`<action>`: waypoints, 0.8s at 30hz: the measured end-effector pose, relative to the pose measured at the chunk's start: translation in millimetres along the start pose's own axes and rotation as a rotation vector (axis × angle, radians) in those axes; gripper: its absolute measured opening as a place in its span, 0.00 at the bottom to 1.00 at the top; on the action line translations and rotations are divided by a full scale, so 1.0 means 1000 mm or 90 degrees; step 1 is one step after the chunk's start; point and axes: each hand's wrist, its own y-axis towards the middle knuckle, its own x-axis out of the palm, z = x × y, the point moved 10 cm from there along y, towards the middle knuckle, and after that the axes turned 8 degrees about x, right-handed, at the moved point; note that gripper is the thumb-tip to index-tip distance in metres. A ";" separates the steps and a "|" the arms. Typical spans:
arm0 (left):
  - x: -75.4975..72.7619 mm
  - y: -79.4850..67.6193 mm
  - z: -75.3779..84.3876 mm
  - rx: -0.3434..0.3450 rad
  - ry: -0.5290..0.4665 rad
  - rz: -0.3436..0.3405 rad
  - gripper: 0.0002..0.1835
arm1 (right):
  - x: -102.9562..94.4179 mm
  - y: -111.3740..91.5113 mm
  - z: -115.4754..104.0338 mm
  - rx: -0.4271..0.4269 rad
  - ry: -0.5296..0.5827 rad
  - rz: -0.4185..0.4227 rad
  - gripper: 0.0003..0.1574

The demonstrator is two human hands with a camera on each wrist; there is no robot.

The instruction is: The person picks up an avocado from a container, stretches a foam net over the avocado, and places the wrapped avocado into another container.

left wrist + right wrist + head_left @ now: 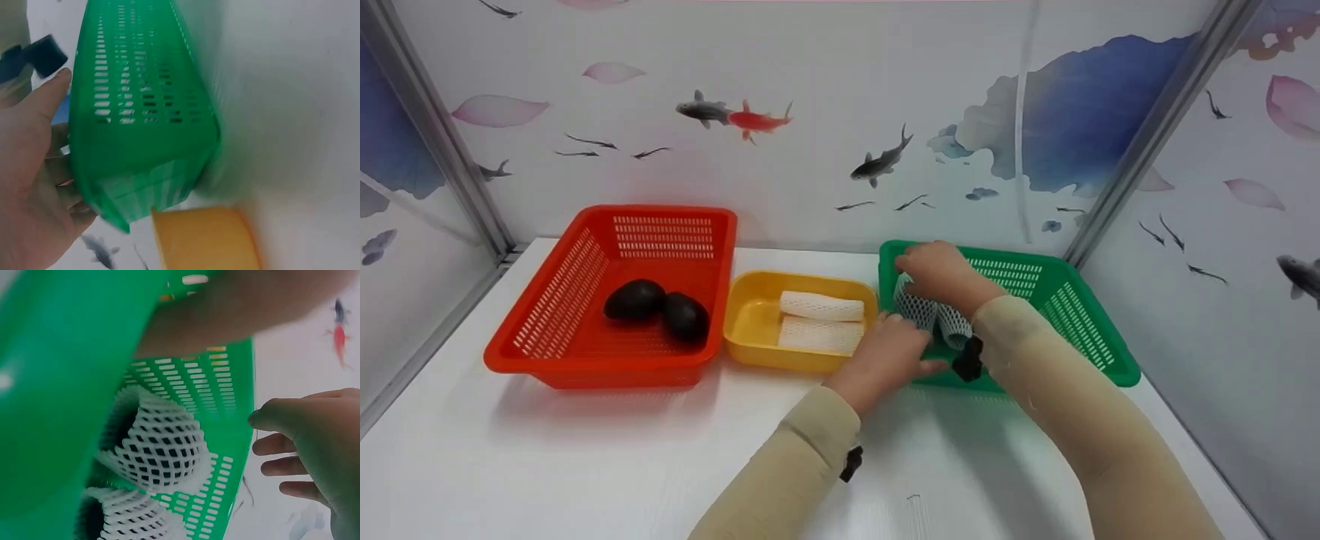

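Note:
Two dark oval things in white foam net sleeves lie side by side in the green basket (1099, 334), one sleeved piece (163, 444) beside another sleeved piece (132, 520). Above the basket's back left part is my right hand (941, 274); the right wrist view shows its fingers (284, 466) spread, holding nothing. My left hand (889, 352) is at the basket's near left corner, beside the sleeved pieces. In the left wrist view, the left hand (34, 169) has its thumb and fingers apart over the rim, with nothing seen in its grasp.
Left of the green basket stands a yellow tray (780, 358) with white foam net sleeves (821, 306) lying flat in it. Further left, a red basket (607, 365) contains two bare dark oval pieces (636, 300). Printed wall panels border the white table (622, 465).

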 end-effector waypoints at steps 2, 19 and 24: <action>-0.011 -0.007 -0.005 0.007 -0.004 0.036 0.21 | -0.003 -0.002 -0.008 -0.015 0.007 0.006 0.13; -0.051 -0.074 -0.092 -0.142 -0.102 0.070 0.16 | -0.018 -0.011 -0.076 -0.073 0.000 -0.062 0.19; -0.061 -0.092 -0.121 -0.186 -0.104 0.022 0.16 | -0.030 -0.013 -0.105 -0.102 0.036 -0.047 0.20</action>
